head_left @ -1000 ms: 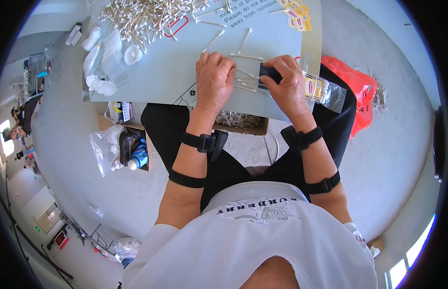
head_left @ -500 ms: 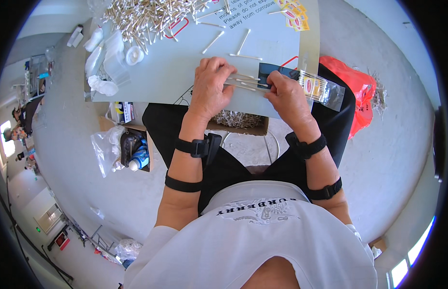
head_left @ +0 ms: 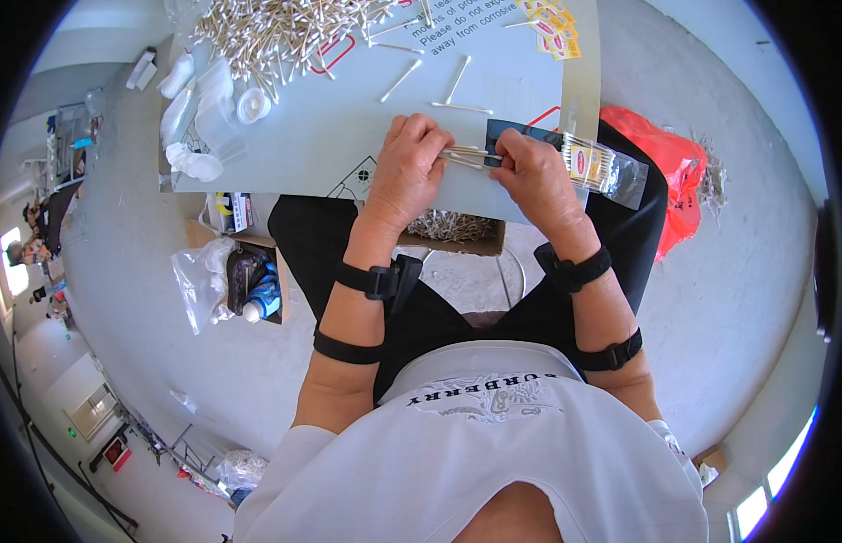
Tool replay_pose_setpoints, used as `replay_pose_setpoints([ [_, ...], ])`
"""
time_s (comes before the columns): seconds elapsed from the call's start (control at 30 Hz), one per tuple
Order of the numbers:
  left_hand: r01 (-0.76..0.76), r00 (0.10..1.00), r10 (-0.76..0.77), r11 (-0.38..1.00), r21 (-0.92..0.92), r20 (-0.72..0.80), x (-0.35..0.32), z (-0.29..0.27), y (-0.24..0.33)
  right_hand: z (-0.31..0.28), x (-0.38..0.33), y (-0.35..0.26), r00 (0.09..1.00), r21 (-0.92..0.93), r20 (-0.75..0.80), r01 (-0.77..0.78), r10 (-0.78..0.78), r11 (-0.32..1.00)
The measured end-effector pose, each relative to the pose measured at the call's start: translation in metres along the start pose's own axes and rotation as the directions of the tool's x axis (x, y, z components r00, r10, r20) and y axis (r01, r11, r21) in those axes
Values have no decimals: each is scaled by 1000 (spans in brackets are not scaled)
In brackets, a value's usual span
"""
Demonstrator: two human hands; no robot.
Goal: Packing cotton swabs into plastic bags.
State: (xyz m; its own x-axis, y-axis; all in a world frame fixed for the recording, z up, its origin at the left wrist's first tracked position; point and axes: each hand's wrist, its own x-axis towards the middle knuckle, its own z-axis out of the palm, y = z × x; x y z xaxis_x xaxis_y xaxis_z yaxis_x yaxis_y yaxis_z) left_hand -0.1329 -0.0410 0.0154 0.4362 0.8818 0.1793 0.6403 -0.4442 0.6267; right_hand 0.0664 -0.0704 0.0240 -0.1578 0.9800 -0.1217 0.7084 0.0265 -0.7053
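- Standing here watching, the step in hand looks to me like gathering a few cotton swabs into a neat little bunch, one hand at each end.
- Where they are: between the two hands, close to the person's edge of the desk. Can't tell from here if they're resting on it or lifted slightly.
- The left hand has its grip pinching the left ends, thumb on the near side, fingers curled over.
- The right hand has thumb and fingertips drawn in around the right ends. Whether that grip actually squeezes or just nudges them, honestly can't tell.
- Direction: long axis runs pretty much left to right, across the person's front, with the right ends dipping a touch toward the body. Not perfectly parallel either; the nearest one slants off a little more.
- Which end is the "front"? The visible tips are white, and the hands hide the rest, so no clear answer.
- My guess is the next move calls for a light, even pinch, ends tapped level, nothing slipping out or getting squashed.
- Nearby: a dark blue card just past the right fingers, a clear packet of swabs to the right of that, three loose swabs farther up, and a huge swab heap at the far left.
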Motion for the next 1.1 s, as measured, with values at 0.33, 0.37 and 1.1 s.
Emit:
replay_pose_setpoints([
  [0.33, -26, 999, 26, 999, -24, -23, 0, 15, 8, -2, 4, -1, 1000, 38, 11, 14, -15, 999],
  [0.37, -28, 999, 27, 999, -23, -25, 0, 18, 10, -1, 5, 1, 1000, 50, 12, 16, -17, 999],
  [1.1, 107, 941, -23, 966, 234, -337, 63, -14, -54, 3, 86, 5, 972, -112, -158, 159, -176, 981],
])
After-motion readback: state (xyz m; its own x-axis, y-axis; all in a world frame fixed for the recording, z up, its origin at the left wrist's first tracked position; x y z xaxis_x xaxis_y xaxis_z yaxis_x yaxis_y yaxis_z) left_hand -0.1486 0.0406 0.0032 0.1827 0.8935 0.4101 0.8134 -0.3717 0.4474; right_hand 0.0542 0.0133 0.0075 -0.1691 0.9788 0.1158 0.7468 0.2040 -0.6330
